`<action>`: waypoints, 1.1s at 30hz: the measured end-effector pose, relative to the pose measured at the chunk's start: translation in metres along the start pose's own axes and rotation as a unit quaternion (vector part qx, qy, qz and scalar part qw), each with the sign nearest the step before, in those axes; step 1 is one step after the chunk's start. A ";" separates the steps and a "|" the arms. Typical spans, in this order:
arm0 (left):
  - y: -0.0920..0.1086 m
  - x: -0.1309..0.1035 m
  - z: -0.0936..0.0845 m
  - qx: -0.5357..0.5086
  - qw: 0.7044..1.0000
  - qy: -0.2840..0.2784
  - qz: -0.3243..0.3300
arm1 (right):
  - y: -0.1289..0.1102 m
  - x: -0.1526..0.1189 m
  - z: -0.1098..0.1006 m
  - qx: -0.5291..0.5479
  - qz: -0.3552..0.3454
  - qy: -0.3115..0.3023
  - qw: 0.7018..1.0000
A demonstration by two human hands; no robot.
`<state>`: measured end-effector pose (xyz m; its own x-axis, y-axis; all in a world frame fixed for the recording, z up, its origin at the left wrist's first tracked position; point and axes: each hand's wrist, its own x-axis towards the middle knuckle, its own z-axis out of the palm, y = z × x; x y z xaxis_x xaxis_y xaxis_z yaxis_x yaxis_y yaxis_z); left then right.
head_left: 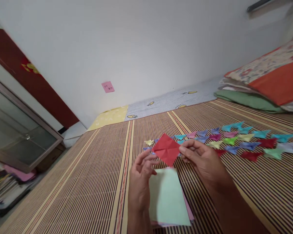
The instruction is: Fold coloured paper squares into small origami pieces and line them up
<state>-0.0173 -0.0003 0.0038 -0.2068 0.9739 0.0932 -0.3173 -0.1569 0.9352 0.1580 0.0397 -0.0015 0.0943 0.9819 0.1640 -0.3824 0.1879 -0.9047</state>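
Observation:
A red square of origami paper [166,150], with crossing fold creases, is held up as a diamond above the mat. My right hand [205,162] pinches its right corner between thumb and fingers. Beside the left corner is my left hand [143,175], its fingers loosely curved and the thumb apart from them; whether a fingertip touches the paper is unclear. Under the red square lies a stack of coloured paper [169,198], pale green on top with pink edges showing below. Beyond my hands, rows of small folded paper pieces [230,140] in many colours spread to the right.
A striped woven mat [92,178] covers the surface. Folded bedding [271,78] is piled at the back right, against the white wall [146,48]. A pink note [107,86] sticks to that wall. At the left stands a glass-fronted cabinet [19,130].

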 end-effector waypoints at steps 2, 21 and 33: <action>-0.002 -0.003 0.010 -0.022 0.998 -0.042 -0.031 | 0.003 0.000 0.006 0.047 0.013 0.009 0.999; 0.003 -0.003 0.017 -0.120 0.991 0.051 -0.004 | 0.015 -0.007 0.017 -0.077 -0.019 -0.125 0.989; 0.002 -0.006 0.006 0.055 0.997 -0.058 0.024 | 0.006 -0.009 0.015 -0.112 -0.126 -0.204 0.964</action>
<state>-0.0111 -0.0052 0.0068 -0.1093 0.9792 0.1707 -0.2051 -0.1903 0.9601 0.1408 0.0323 -0.0027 -0.2279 0.8415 0.4898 -0.1830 0.4571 -0.8704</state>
